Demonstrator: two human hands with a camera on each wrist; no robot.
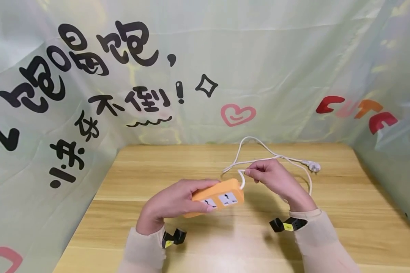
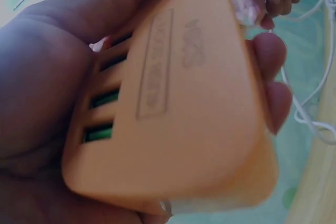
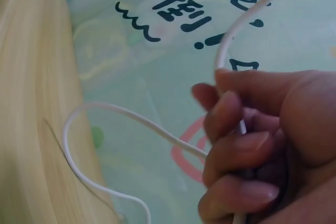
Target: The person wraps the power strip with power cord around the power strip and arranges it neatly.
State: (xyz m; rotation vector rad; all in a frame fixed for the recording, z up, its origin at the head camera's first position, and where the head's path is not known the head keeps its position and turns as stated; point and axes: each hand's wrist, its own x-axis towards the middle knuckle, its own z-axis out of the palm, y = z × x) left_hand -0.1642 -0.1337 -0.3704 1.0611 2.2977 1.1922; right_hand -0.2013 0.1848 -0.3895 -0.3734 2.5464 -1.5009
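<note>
An orange power strip (image 1: pixel 222 195) with white socket faces is held above the table by my left hand (image 1: pixel 177 199), thumb on the socket side and fingers over the far edge. In the left wrist view, the strip's end face shows a row of USB ports (image 2: pixel 102 132) and printed lettering. My right hand (image 1: pixel 271 176) pinches the white cord (image 3: pixel 228 51) near where it leaves the strip's right end. The rest of the cord trails in loops on the table behind the right hand, ending in a white plug (image 1: pixel 313 166).
The wooden table (image 1: pixel 140 231) has a pale printed cloth (image 1: pixel 280 68) standing behind it and at both sides, with black lettering and a pink heart. Each wrist wears a small black camera (image 1: pixel 288 225).
</note>
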